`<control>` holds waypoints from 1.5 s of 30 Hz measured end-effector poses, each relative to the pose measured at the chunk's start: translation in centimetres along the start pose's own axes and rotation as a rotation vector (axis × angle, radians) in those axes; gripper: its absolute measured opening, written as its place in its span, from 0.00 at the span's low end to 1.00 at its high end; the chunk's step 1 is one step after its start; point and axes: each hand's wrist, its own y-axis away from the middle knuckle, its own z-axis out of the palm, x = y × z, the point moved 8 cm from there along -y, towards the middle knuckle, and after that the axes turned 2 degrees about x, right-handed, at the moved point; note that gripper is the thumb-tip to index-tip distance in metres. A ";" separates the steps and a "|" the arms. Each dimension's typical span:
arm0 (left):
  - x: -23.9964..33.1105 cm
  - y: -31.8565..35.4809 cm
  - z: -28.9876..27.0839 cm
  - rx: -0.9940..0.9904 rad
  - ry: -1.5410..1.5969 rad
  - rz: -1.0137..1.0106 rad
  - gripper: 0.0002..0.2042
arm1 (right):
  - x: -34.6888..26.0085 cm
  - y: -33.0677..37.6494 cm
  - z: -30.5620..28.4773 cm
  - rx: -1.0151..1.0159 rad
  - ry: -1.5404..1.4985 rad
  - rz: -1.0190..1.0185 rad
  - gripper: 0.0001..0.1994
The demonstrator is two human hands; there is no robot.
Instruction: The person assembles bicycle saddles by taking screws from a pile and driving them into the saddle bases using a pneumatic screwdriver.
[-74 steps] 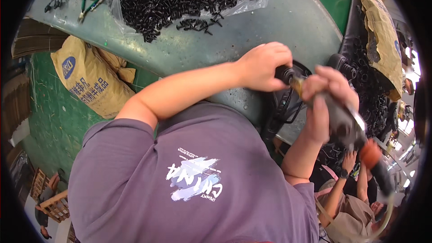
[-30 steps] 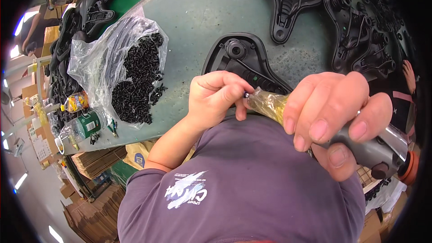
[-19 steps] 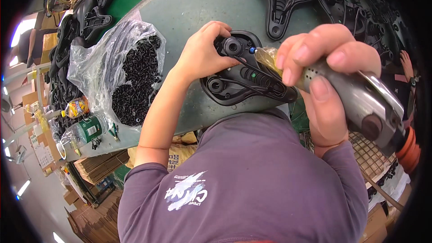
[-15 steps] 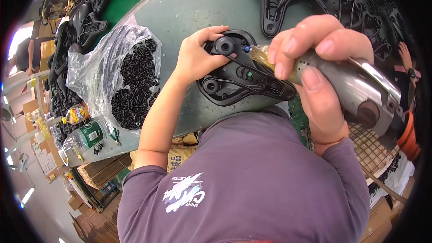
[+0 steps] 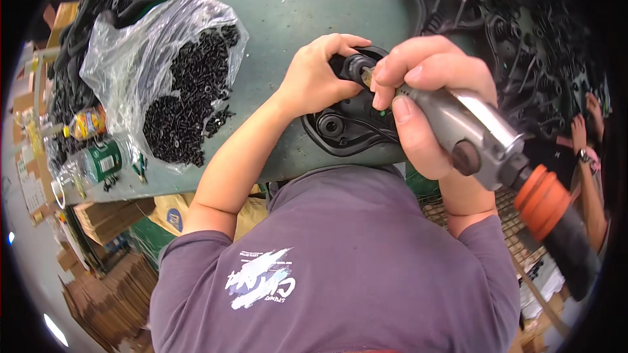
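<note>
The black plate lies at the near edge of the green table, partly overhanging toward the person's chest. The left hand is curled over the plate's upper left corner, fingers closed around a round boss there. The right hand is wrapped tight around a metal driver, whose tip meets the plate just beside the left fingertips. The driver's body slants away from the plate to the lower right, ending in an orange collar and a dark hose.

Left of the plate, a stretch of bare table separates it from a clear bag of black screws, which spreads well apart from the plate toward the table's left end. Some screws have spilled loose at the bag's near side. Beyond the bag, farther left of the plate, stand a green-labelled bottle and a yellow bottle near the table edge.

Above and right of the plate, a heap of black parts crowds close, leaving little open table on that side. Above the plate, the table surface is bare. Far right of the plate, past the driver, another person's arm with a wristwatch shows. Below the plate's table edge, to the left, are cardboard boxes and a yellow sack.
</note>
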 end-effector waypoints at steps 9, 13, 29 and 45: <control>-0.8 -0.2 0.1 -0.013 0.059 0.101 0.20 | 2.7 -0.9 0.7 0.022 -0.164 -0.001 0.19; -2.0 -0.3 0.2 -0.046 0.122 0.058 0.20 | 3.6 -1.4 1.8 0.009 -0.253 -0.009 0.17; -2.6 -0.7 0.7 -0.077 0.020 0.043 0.28 | 4.5 -1.1 0.6 0.068 -0.254 -0.060 0.20; -2.7 -0.1 0.2 -0.076 0.067 -0.026 0.28 | 7.0 -3.0 2.2 0.035 -0.201 0.074 0.17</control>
